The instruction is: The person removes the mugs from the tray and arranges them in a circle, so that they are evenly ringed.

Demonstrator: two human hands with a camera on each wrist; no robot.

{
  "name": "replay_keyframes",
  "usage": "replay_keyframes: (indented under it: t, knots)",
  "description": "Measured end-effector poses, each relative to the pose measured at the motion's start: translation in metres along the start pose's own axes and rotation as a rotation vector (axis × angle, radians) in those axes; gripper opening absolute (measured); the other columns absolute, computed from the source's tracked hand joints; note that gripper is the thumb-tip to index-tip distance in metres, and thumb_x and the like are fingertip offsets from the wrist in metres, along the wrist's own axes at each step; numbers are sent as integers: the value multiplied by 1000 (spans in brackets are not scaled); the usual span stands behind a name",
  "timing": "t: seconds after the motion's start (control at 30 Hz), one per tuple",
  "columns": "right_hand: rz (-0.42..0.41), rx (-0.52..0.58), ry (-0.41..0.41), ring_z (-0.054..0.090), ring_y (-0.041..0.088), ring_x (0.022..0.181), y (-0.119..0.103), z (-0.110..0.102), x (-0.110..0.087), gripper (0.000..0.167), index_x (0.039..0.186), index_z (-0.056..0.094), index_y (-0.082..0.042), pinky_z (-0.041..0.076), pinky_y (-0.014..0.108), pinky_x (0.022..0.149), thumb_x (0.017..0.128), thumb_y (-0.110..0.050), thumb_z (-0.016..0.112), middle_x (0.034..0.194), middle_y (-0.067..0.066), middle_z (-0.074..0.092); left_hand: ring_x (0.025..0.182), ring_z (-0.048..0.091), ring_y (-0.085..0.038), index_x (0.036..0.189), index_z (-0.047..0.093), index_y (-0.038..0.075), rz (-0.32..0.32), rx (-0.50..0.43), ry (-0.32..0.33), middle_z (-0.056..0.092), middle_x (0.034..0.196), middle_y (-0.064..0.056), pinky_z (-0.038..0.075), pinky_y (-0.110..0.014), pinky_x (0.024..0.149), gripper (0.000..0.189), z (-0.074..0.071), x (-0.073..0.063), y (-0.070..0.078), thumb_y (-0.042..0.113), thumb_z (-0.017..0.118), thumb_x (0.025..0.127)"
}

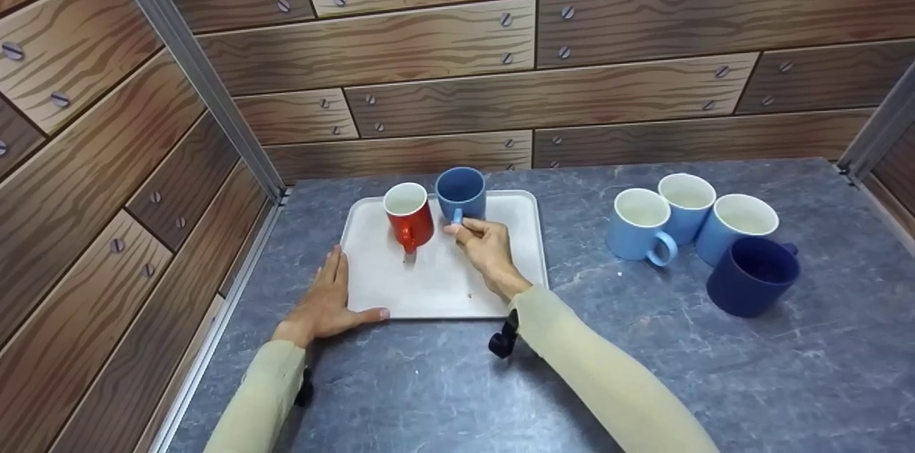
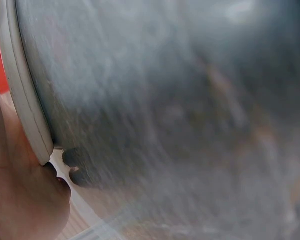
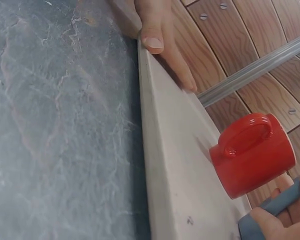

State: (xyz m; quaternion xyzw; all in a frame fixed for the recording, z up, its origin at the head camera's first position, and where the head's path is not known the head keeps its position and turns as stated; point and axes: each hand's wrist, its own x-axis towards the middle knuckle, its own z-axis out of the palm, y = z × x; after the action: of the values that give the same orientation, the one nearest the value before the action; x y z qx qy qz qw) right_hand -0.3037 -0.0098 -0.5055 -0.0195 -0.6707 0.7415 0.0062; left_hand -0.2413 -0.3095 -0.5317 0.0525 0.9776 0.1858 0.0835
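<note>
My right hand [image 1: 487, 253] pinches the handle of a blue mug [image 1: 457, 197] at the back of a white tray [image 1: 422, 289]. In the right wrist view, thumb and fingers close round the blue handle [image 3: 284, 199]. Just left of it on the tray stands a red mug [image 1: 410, 218], upright with its handle toward me. My left hand [image 1: 323, 306] lies at the tray's front left corner, fingers straight along the left side and thumb on the front edge. In the left wrist view the tray rim [image 2: 26, 90] shows beside the hand; the rest is mostly blurred tabletop.
To the right stand several more mugs: a light blue one [image 1: 632, 233] at the left of the group, others behind it, and a dark blue mug [image 1: 743, 285] in front. Wood-patterned walls [image 1: 443, 103] border the grey tabletop [image 1: 443, 396] at the back and left.
</note>
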Motion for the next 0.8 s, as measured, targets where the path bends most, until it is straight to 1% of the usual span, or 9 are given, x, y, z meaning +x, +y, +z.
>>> replay_keyframes:
  t: [0.07,0.17,0.27,0.4,0.53,0.8]
  knots:
    - [13,21,-5,64,4,81,-2,-3,-1,24,115,80,6,54,15,73,96,-8,80,94,5,81,166,-3,-43,169,-1,-2,-1,1,-3,-8,179,-22,7,-59,135,150,0,0,0,88,72,75]
    - [27,46,-13,69,6,92,-7,-8,-2,25,118,79,5,60,19,85,97,-8,79,108,12,82,166,-3,-43,170,-1,-1,-5,3,-5,-8,179,-21,7,-59,135,150,0,0,0,89,72,75]
    - [21,42,-21,71,11,102,-10,-15,-4,26,120,78,5,62,26,95,97,-7,79,114,15,81,166,-3,-43,170,-2,-1,-8,2,-2,-8,180,-21,7,-60,134,150,0,-1,-1,90,71,74]
    - [2,23,-52,72,21,115,-13,-27,-6,27,124,76,7,60,35,103,99,-4,75,114,19,80,166,-2,-43,170,-1,-2,-3,2,2,-7,179,-21,8,-59,135,151,-1,-1,-1,89,72,74]
    - [-11,5,-89,72,25,120,-14,-39,-10,28,127,73,9,59,36,105,102,-3,71,112,20,80,166,-1,-44,170,-1,-2,-4,1,2,-6,179,-22,9,-59,135,151,-2,-2,-1,89,72,74]
    - [11,7,-132,75,23,116,-22,-64,-21,30,129,72,8,60,35,103,102,-3,71,113,19,80,166,-3,-43,169,-2,-3,-5,-1,-5,-8,179,-22,6,-59,135,151,-1,-1,0,88,73,75]
